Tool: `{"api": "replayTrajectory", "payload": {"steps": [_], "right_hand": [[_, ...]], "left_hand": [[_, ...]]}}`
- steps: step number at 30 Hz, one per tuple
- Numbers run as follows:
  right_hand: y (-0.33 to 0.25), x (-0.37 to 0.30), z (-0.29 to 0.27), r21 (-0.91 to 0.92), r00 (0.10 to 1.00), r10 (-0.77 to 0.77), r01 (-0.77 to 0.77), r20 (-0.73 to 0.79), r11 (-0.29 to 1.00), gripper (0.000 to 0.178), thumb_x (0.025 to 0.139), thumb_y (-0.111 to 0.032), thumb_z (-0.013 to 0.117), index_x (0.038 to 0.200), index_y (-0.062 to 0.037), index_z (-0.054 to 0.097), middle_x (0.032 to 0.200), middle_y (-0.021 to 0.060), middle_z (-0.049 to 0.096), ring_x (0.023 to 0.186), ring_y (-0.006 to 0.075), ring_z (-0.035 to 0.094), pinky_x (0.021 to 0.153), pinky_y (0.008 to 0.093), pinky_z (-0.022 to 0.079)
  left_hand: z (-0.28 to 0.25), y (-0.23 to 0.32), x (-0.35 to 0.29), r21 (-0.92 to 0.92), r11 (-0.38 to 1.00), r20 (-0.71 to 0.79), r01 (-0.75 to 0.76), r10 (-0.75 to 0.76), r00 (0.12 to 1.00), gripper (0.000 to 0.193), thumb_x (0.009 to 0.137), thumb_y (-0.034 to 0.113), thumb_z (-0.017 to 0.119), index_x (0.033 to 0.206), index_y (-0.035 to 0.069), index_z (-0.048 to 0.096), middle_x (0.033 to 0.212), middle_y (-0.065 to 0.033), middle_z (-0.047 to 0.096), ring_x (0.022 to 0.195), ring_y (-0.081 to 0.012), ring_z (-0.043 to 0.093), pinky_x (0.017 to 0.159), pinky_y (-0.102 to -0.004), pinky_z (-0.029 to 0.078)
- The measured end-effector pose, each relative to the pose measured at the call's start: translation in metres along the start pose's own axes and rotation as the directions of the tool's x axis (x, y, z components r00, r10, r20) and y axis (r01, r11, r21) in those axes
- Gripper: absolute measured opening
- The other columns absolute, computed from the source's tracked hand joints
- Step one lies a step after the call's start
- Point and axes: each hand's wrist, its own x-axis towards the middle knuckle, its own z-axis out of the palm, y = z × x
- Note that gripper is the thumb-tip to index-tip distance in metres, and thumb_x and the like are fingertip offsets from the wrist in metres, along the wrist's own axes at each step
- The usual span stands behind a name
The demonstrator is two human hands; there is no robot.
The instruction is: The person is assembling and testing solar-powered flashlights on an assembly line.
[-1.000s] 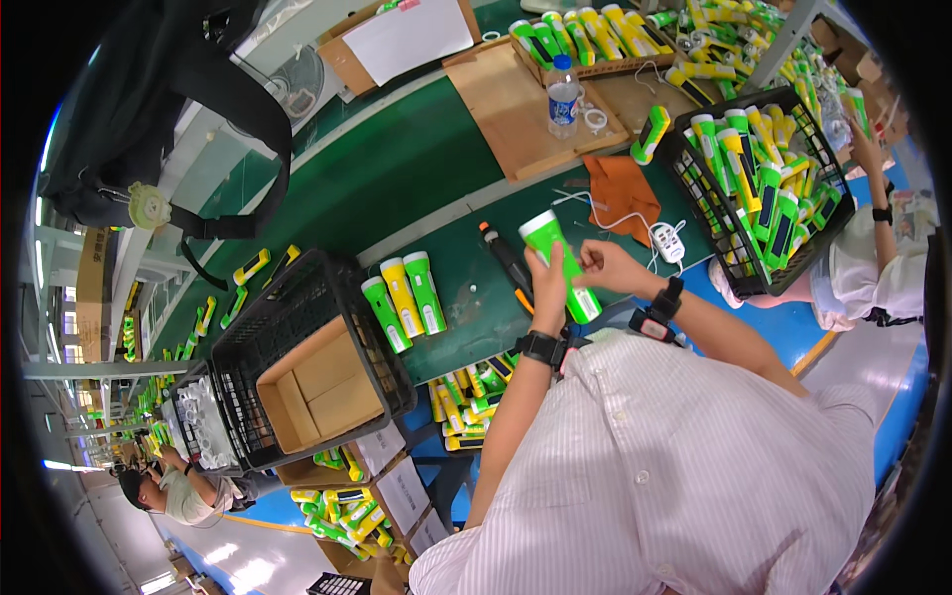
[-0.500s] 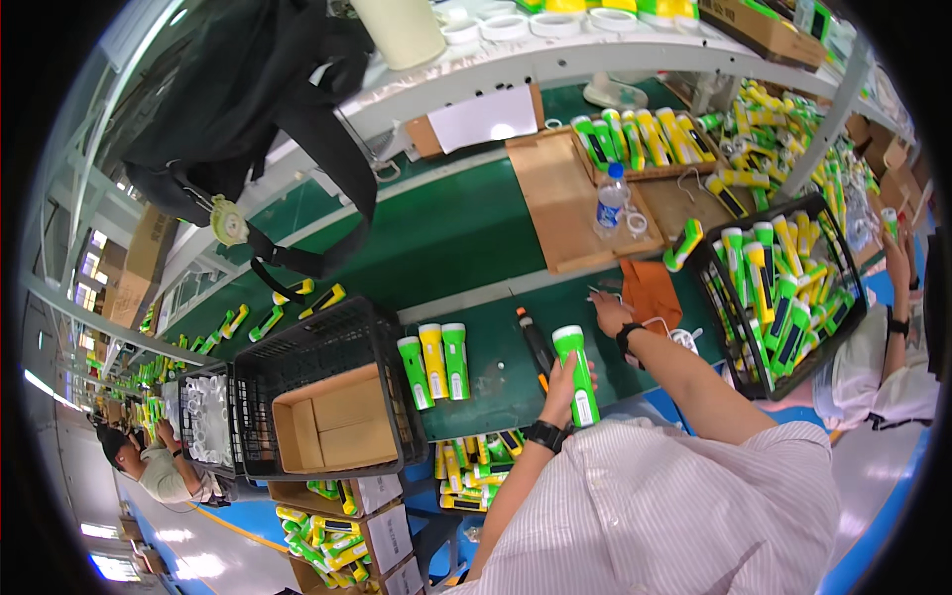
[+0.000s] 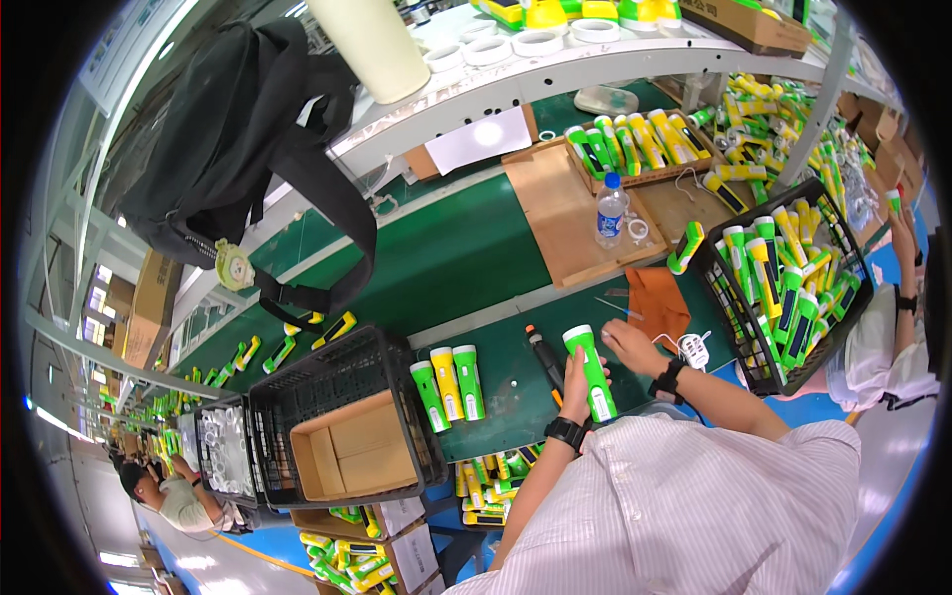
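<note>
A green flashlight (image 3: 592, 369) stands tilted in front of my body, and my left hand (image 3: 575, 390) is closed around its side. Close to its head on the right, my right hand (image 3: 637, 349) has its fingers curled together; whatever they may pinch is too small to make out. Left of the flashlight lies a black-and-orange electric screwdriver (image 3: 545, 363) on the green table (image 3: 506, 397). Farther left, a yellow flashlight (image 3: 447, 385) lies in a row between two green ones. Just beyond my right hand are an orange cloth (image 3: 658, 305) and a thin metal tool (image 3: 617, 306).
A black crate (image 3: 764, 372) full of flashlights stands at right. At left is another black crate (image 3: 342, 349) with a cardboard box (image 3: 359, 448) inside. Beyond are a water bottle (image 3: 611, 213) and a tray of flashlights (image 3: 645, 171). A black bag (image 3: 213, 149) hangs at upper left.
My right hand has drawn back from beside the orange cloth toward the flashlight's head, its fingers now curled. My left hand keeps hold of the flashlight. The view has shifted slightly.
</note>
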Motion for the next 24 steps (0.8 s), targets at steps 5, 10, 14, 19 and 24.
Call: {"api": "replayTrajectory", "payload": {"steps": [5, 10, 14, 19, 24], "right_hand": [[-0.012, -0.023, 0.005, 0.119, 0.993, 0.104, -0.109, 0.052, 0.987, 0.017, 0.089, -0.019, 0.042, 0.093, -0.0019, 0.045, 0.086, 0.0183, 0.047, 0.083, 0.0374, 0.050, 0.070, 0.0428, 0.041], [-0.019, -0.031, 0.003, 0.075, 0.998, 0.066, -0.065, -0.020, 0.995, 0.019, 0.090, -0.021, 0.042, 0.091, -0.0024, 0.045, 0.086, 0.0179, 0.047, 0.083, 0.0371, 0.050, 0.071, 0.0426, 0.041], [-0.027, -0.030, 0.003, 0.065, 0.999, 0.049, -0.050, 0.013, 0.997, 0.022, 0.090, -0.019, 0.041, 0.102, -0.0021, 0.048, 0.089, 0.0182, 0.047, 0.084, 0.0366, 0.050, 0.071, 0.0414, 0.042], [-0.041, -0.018, -0.002, 0.138, 0.993, -0.068, 0.082, -0.101, 0.987, 0.026, 0.086, -0.011, 0.047, 0.109, -0.0018, 0.052, 0.096, 0.0191, 0.056, 0.088, 0.0333, 0.055, 0.074, 0.0384, 0.044], [-0.045, -0.009, -0.016, 0.290, 0.976, 0.206, -0.176, -0.076, 0.941, 0.019, 0.082, -0.009, 0.053, 0.101, -0.0037, 0.056, 0.083, 0.0131, 0.063, 0.074, 0.0273, 0.062, 0.066, 0.0316, 0.048]], "left_hand": [[0.010, -0.003, 0.009, 0.053, 0.999, 0.028, -0.013, 0.011, 1.000, 0.035, 0.092, 0.040, 0.041, 0.105, 0.008, 0.041, 0.082, -0.0066, 0.053, 0.063, -0.0154, 0.057, 0.051, -0.0290, 0.050], [0.007, -0.007, 0.007, 0.056, 0.998, 0.033, -0.008, 0.007, 0.999, 0.033, 0.092, 0.037, 0.043, 0.105, 0.007, 0.041, 0.081, -0.0064, 0.053, 0.063, -0.0150, 0.057, 0.051, -0.0290, 0.050], [0.004, -0.005, 0.006, 0.075, 0.995, 0.003, -0.064, 0.064, 0.998, 0.031, 0.092, 0.035, 0.043, 0.106, 0.007, 0.042, 0.079, -0.0060, 0.053, 0.063, -0.0157, 0.056, 0.051, -0.0299, 0.050], [0.001, -0.004, 0.013, -0.164, 0.978, 0.049, -0.128, 0.137, 0.989, 0.026, 0.093, 0.026, 0.043, 0.112, 0.007, 0.040, 0.097, -0.0060, 0.051, 0.085, -0.0141, 0.054, 0.073, -0.0274, 0.046], [0.006, 0.008, -0.004, 0.010, 0.995, 0.210, -0.100, 0.096, 0.973, 0.059, 0.086, 0.011, 0.051, 0.136, 0.010, 0.020, 0.111, -0.0046, 0.048, 0.096, -0.0129, 0.050, 0.081, -0.0255, 0.043]]}}
